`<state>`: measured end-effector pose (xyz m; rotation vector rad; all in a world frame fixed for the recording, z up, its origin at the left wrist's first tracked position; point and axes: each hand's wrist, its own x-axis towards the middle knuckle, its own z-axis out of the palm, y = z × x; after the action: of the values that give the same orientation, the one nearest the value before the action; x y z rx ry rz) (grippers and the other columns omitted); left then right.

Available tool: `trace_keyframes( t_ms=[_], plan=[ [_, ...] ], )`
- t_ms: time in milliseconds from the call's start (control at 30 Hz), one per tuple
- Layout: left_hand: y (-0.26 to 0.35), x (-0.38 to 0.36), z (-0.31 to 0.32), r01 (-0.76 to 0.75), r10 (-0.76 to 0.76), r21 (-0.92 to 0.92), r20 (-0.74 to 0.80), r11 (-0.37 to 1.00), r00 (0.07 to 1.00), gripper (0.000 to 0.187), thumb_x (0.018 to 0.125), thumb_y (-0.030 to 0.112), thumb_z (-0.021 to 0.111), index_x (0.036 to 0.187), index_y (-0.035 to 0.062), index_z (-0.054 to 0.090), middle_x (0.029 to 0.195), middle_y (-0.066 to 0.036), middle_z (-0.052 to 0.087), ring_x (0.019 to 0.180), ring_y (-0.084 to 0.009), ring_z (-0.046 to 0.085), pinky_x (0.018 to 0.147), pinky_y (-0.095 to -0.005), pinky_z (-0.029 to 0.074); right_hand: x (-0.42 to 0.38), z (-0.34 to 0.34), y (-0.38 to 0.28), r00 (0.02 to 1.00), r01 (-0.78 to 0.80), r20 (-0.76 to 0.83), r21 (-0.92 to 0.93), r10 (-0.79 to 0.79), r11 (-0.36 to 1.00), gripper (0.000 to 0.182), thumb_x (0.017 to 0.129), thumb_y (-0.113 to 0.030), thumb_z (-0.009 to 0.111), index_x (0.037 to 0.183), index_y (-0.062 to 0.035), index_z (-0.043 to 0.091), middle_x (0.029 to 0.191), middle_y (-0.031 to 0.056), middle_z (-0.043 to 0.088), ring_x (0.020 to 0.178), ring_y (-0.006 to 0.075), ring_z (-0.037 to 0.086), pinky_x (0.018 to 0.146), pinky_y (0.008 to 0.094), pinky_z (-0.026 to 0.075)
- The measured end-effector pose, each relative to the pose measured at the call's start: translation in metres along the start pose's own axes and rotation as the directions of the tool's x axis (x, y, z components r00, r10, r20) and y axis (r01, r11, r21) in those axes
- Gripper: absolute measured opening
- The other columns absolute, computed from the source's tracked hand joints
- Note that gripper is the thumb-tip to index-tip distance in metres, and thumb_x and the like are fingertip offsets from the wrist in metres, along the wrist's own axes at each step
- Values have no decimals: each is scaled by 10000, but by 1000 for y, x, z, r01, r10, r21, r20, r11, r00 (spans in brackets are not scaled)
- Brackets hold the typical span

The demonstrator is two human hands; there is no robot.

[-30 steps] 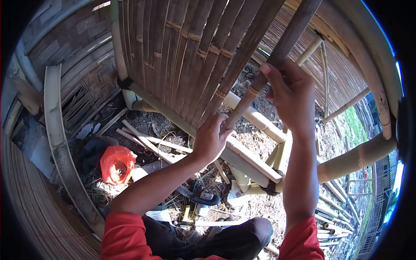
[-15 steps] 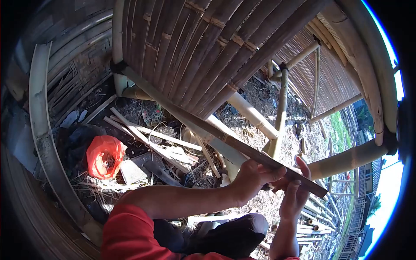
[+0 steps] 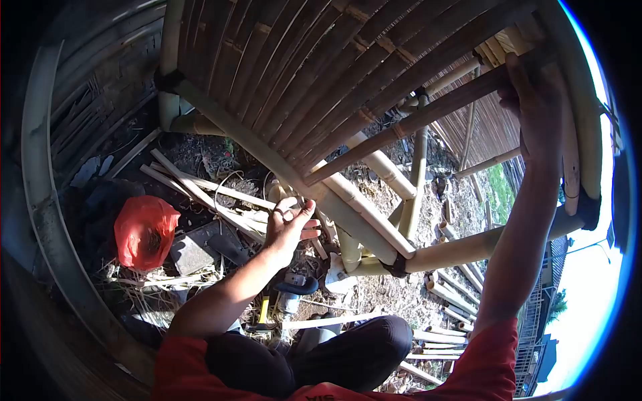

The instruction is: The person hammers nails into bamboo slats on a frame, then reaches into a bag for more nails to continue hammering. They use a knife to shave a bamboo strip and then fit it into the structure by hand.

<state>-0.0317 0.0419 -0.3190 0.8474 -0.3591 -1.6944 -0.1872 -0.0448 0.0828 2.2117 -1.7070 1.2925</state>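
Note:
My right hand (image 3: 535, 100) is raised at the upper right, its fingers round the far end of a dark bamboo slat (image 3: 435, 112). The slat slants down beside the row of bamboo strips (image 3: 301, 73), its lower end resting at the pale bamboo rail (image 3: 254, 144). Just below that end is my left hand (image 3: 291, 224), thumb and forefinger pressed together; whatever lies between them is too small to make out.
A red plastic bag (image 3: 144, 234) lies at the left among split bamboo pieces (image 3: 214, 194). A yellow-handled hammer (image 3: 263, 314) and a power tool (image 3: 291, 294) are near my knees. Bamboo poles (image 3: 461, 294) lie at the lower right.
The slat has gone from across both my hands up to the strips. My right hand has moved up to its far end, while my left hand has come off it and moved left.

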Motion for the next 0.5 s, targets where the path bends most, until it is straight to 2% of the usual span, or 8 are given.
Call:
trace_keyframes(
  t_ms=[67, 100, 167, 200, 300, 367, 467, 500],
  plan=[
    [-6, 20, -7, -33, 36, -89, 35, 996, 999, 455, 975, 269, 733, 1261, -25, 537, 1075, -119, 664, 934, -213, 721, 775, -344, 651, 6, 6, -10, 994, 99, -42, -60, -102, 993, 455, 938, -420, 765, 1096, 5, 727, 842, 69, 713, 741, 110, 678, 709, 270, 571],
    [-4, 22, -2, -44, 44, -86, 3, 995, 999, 482, 985, 249, 718, 1297, -63, 523, 1110, -150, 666, 962, -240, 724, 835, -359, 646, 11, 7, -8, 994, 101, -37, -62, -104, 993, 455, 938, -420, 765, 1096, 5, 727, 842, 69, 713, 741, 110, 678, 709, 270, 571],
    [3, 23, 10, -85, 88, -116, 21, 990, 996, 501, 992, 235, 707, 1314, -94, 509, 1140, -173, 666, 995, -261, 724, 879, -372, 637, 26, 3, 2, 987, 147, 89, -141, -136, 979, 467, 933, -408, 773, 1155, -1, 720, 848, 74, 710, 737, 111, 676, 706, 268, 568],
    [1, 29, 12, -109, 117, -145, 50, 984, 992, 478, 1001, 220, 696, 1311, -93, 512, 1147, -178, 667, 1018, -262, 723, 903, -378, 631, 26, 7, -2, 987, 147, 93, -148, -134, 978, 467, 933, -408, 773, 1155, -1, 720, 848, 74, 710, 737, 111, 676, 706, 268, 568],
    [-4, 42, 16, -77, 88, -171, 60, 982, 994, 473, 1006, 209, 688, 1322, -95, 512, 1121, -173, 673, 1020, -258, 722, 902, -381, 631, 20, 19, -15, 997, 62, 41, -123, -58, 990, 471, 936, -390, 774, 1191, 1, 707, 846, 75, 706, 738, 110, 672, 707, 263, 563],
    [-6, 42, 16, -75, 86, -178, 53, 981, 995, 445, 997, 209, 702, 1275, -79, 507, 1084, -167, 678, 989, -254, 730, 888, -387, 634, 14, 22, -17, 999, 50, 14, -6, -50, 999, 450, 940, -372, 774, 1181, 1, 706, 838, 76, 702, 737, 110, 672, 699, 262, 562],
    [-3, 42, 16, -74, 70, -197, -23, 978, 997, 417, 971, 224, 740, 1167, -14, 459, 1064, -156, 672, 920, -243, 743, 846, -380, 642, 25, 14, -7, 999, 27, 33, -48, -25, 998, 461, 936, -379, 777, 1183, 3, 703, 840, 72, 704, 726, 113, 672, 685, 264, 563],
    [1, 41, 17, -86, 82, -192, -29, 978, 996, 406, 971, 217, 740, 1176, -22, 483, 1063, -148, 670, 922, -240, 741, 841, -371, 642, 27, 13, -6, 999, 33, 25, -49, -32, 998, 461, 936, -379, 777, 1183, 3, 703, 840, 72, 704, 726, 113, 672, 685, 264, 563]
  ],
)
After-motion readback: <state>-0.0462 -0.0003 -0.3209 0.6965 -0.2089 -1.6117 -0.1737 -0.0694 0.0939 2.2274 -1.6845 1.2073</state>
